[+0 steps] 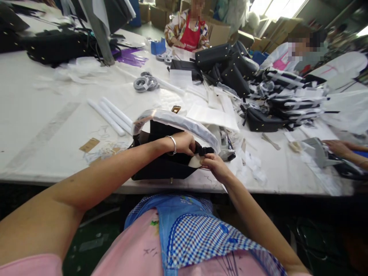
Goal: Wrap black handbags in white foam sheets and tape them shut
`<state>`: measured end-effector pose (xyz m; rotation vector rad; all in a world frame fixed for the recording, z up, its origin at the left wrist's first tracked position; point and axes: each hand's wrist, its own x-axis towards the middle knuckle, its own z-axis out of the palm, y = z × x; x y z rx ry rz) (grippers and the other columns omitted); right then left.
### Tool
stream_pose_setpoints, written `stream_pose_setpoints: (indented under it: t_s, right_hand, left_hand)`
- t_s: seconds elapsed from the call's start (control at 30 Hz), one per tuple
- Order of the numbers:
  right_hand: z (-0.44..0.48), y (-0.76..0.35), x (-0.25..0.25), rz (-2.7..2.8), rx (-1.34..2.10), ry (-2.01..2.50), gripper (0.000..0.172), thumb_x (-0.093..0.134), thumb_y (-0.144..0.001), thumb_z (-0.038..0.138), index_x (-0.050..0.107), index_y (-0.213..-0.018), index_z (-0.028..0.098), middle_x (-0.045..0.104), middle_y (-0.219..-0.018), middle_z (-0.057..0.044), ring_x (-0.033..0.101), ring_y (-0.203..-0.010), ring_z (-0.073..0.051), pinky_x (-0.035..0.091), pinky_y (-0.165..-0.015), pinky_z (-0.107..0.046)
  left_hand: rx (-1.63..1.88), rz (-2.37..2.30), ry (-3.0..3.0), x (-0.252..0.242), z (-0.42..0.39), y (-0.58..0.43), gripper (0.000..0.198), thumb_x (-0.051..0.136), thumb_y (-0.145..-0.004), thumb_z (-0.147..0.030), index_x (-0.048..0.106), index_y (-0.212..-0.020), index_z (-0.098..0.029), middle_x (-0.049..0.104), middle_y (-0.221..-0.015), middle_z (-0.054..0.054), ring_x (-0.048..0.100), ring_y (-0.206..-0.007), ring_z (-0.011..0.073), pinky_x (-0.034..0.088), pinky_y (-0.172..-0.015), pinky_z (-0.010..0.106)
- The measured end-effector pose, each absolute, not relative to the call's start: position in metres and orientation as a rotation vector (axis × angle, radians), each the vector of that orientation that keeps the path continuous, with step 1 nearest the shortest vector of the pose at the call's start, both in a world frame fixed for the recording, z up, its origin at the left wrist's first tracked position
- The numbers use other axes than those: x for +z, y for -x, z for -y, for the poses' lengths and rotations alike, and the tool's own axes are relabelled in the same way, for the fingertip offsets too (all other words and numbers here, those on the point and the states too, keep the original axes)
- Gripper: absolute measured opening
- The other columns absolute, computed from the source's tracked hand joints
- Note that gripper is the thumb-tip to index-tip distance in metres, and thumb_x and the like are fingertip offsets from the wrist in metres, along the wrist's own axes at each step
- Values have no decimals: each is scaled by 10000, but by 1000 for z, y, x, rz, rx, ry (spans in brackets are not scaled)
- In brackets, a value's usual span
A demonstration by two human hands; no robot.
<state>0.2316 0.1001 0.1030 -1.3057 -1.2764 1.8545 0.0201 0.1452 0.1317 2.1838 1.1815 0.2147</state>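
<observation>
A black handbag [161,170] lies at the table's front edge with its mouth open towards me. Its arched handle [178,119] is wrapped in clear plastic film. My left hand [185,143], with a bangle at the wrist, reaches over the bag into its opening. Its fingers are curled at the right end, and what they hold is hidden. My right hand [215,164] pinches the bag's edge at the right corner, beside a pale patch [196,161] inside. A black strap end [206,150] sticks out between the two hands.
White rolls [110,115] and brown cards [89,145] lie left of the bag. Grey tape rolls [145,82] sit further back. Black bags [227,63] are piled at back right. A metal post [99,34] rises at left. Co-workers sit across, and another person's hands [340,147] work at right.
</observation>
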Motion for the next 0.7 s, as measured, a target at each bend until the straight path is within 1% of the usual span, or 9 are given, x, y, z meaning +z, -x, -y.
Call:
stream_pose_setpoints:
  t_s: [0.13,0.27,0.43,0.57,0.7]
  right_hand:
    - [-106,-235,100,1307,1882,1270,222,711,-616,225,737,-825,154,721,-816,-39,659,-753,-181,541,-751,-304]
    - [-109,-235,103,1310,1919,1267,213,728,-624,243,736,-815,149,722,-801,-42,658,-718,-166,538,-728,-293]
    - [-110,-236,106,1310,1932,1281,219,739,-614,247,732,-804,139,720,-792,-48,655,-693,-164,537,-743,-310]
    - [-112,-237,104,1301,1943,1273,232,741,-618,247,733,-823,139,722,-802,-48,660,-700,-163,539,-747,-305]
    - [-112,-238,102,1281,1935,1270,228,736,-595,241,735,-801,142,728,-782,-53,664,-690,-176,547,-734,-316]
  left_hand:
    - [196,-1174,-2193,134,-151,-19,148,715,-700,-278,791,-820,-236,710,-681,-22,555,-603,137,323,-564,252]
    - [166,-1134,-2171,139,-155,-18,137,703,-703,-260,791,-803,-228,672,-590,-29,555,-538,129,339,-546,249]
    - [161,-1115,-2138,139,-156,-19,143,689,-706,-235,788,-808,-217,688,-607,-23,582,-533,124,372,-553,232]
    - [157,-1105,-2142,138,-158,-20,137,679,-710,-244,783,-794,-216,679,-598,-28,583,-538,121,365,-538,228]
    - [134,-1092,-2151,137,-159,-21,147,671,-711,-246,781,-801,-208,674,-602,-28,585,-546,122,360,-531,229]
